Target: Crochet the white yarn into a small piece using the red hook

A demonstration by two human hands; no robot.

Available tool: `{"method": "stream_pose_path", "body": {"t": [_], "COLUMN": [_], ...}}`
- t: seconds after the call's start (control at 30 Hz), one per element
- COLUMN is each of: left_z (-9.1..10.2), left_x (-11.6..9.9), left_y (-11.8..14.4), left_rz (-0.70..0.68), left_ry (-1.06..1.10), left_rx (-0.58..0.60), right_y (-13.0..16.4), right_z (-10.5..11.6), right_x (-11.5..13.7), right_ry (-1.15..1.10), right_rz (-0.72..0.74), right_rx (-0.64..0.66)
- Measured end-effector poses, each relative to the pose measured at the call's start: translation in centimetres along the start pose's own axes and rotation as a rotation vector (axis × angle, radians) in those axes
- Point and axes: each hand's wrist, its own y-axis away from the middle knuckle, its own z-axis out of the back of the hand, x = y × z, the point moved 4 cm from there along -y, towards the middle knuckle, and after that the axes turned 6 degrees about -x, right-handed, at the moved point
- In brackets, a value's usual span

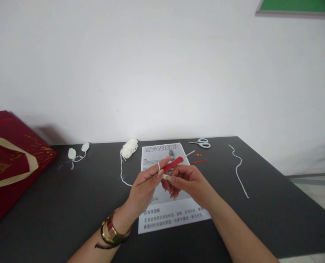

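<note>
Small white yarn pc point(165, 176) is btwn fingertips above the printed sheet point(176, 223), pinched by both L hand point(148, 179) & R hand point(188, 179); red-handled hook point(173, 165) sits btwn them, can't tell which grips it. Yarn loops L index, w/ strand running to white yarn ball point(130, 149), approx. behind-left. Scissors point(204, 143), orange clip point(198, 155) & red needle point(199, 161) lie R of sheet; loose cord point(238, 166) further R. Two white leaf pcs point(72, 153) lie L on bench point(96, 197), nr red bag point(20, 146), the one container; contents hidden.
</note>
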Motion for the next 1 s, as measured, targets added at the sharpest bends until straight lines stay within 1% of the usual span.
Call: {"method": "stream_pose_path", "body": {"t": [0.23, 0.4, 0.57, 0.73, 1.0], "left_z": [0.2, -0.2, -0.3, -0.8, -0.8], "left_x": [0.2, 0.3, 0.3, 0.4, 0.7], "left_y": [0.1, 0.1, 0.1, 0.1, 0.2], "left_rz": [-0.001, 0.03, 0.032, 0.028, 0.005], "left_ry": [-0.072, -0.031, 0.022, 0.083, 0.081], "left_rx": [-0.006, -0.011, -0.025, 0.022, 0.045], "right_y": [-0.1, -0.2, -0.2, -0.1, -0.2], "right_z": [0.1, 0.2, 0.1, 0.1, 0.3], "right_x": [-0.2, -0.4, -0.5, -0.5, -0.6], "right_ry": [0.038, 0.056, 0.053, 0.063, 0.064], "right_rz": [-0.027, -0.025, -0.006, 0.017, 0.026], "right_rx": [-0.04, -0.075, -0.072, -0.049, -0.059]}}
